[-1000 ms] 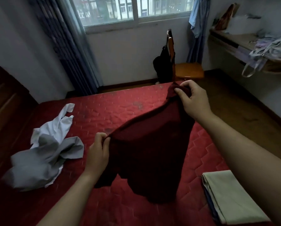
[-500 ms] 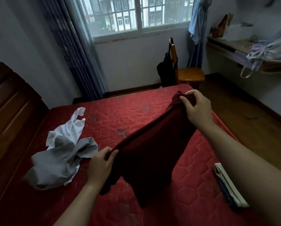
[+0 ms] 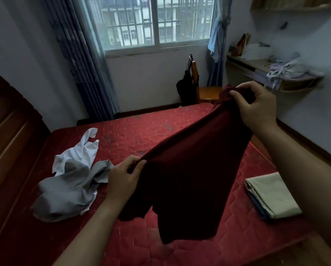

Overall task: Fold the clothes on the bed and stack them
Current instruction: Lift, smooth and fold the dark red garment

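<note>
A dark red garment (image 3: 191, 179) hangs stretched in the air above the red quilted mattress (image 3: 134, 137). My left hand (image 3: 122, 179) pinches its near corner low at the centre. My right hand (image 3: 256, 106) grips the far corner, raised higher at the right. The cloth droops between them, its lower hem near the mattress. A crumpled grey and white pile of clothes (image 3: 72, 181) lies on the mattress to the left. A folded beige garment (image 3: 270, 194) lies on a folded blue one at the right edge of the bed.
A dark wooden headboard (image 3: 9, 135) runs along the left. Beyond the bed's far edge stand a wooden chair (image 3: 207, 91) with a black bag (image 3: 185, 89), curtains and a window. A wall desk (image 3: 272, 73) with clutter is at the right, above wooden floor.
Both hands have lifted the red garment higher and spread it wider, the right hand rising most. The view has tilted, so more of the folded stack shows at the right.
</note>
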Demonstrator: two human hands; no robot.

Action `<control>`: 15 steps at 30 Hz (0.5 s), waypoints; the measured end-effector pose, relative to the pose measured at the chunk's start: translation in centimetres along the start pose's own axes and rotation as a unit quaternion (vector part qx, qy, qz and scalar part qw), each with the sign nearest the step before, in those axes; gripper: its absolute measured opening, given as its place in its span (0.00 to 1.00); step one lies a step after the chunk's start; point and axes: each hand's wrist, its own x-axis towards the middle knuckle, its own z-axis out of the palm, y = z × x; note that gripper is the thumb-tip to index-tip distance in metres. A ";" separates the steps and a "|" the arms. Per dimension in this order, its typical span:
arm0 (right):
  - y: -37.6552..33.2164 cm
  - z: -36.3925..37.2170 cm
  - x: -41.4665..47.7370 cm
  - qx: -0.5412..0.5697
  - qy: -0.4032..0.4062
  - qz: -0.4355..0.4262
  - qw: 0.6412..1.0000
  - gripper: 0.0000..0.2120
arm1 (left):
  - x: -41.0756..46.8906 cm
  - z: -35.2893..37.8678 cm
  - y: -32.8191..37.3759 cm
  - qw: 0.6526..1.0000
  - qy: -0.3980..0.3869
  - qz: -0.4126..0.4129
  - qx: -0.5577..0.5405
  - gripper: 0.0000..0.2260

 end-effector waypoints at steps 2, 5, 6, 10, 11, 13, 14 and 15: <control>0.7 1.3 0.0 -0.008 -0.025 0.002 1.000 0.05 | -0.4 0.4 -1.4 1.000 -0.001 -0.015 0.019 0.08; 3.4 4.6 -0.6 -0.027 -0.080 0.021 0.996 0.06 | -1.1 1.8 -4.3 0.996 -0.007 -0.071 0.056 0.10; 4.6 5.9 -1.0 -0.033 -0.102 0.029 0.994 0.07 | -1.3 2.6 -5.5 0.992 -0.008 -0.086 0.088 0.10; 10.7 12.3 -2.2 -0.050 -0.169 0.055 0.983 0.09 | -1.1 6.2 -10.2 0.966 -0.031 -0.145 0.213 0.10; 12.4 14.0 -2.5 -0.050 -0.178 0.063 0.981 0.08 | -0.8 7.3 -11.6 0.959 -0.042 -0.156 0.233 0.10; 16.5 17.5 -3.2 -0.051 -0.199 0.080 0.975 0.08 | -0.4 9.7 -14.7 0.947 -0.060 -0.183 0.256 0.11; 18.7 19.4 -3.8 -0.053 -0.209 0.086 0.973 0.08 | -0.3 11.0 -16.5 0.942 -0.066 -0.197 0.263 0.11; 20.9 21.3 -4.6 -0.053 -0.217 0.093 0.970 0.08 | -0.4 12.4 -18.4 0.937 -0.073 -0.211 0.267 0.11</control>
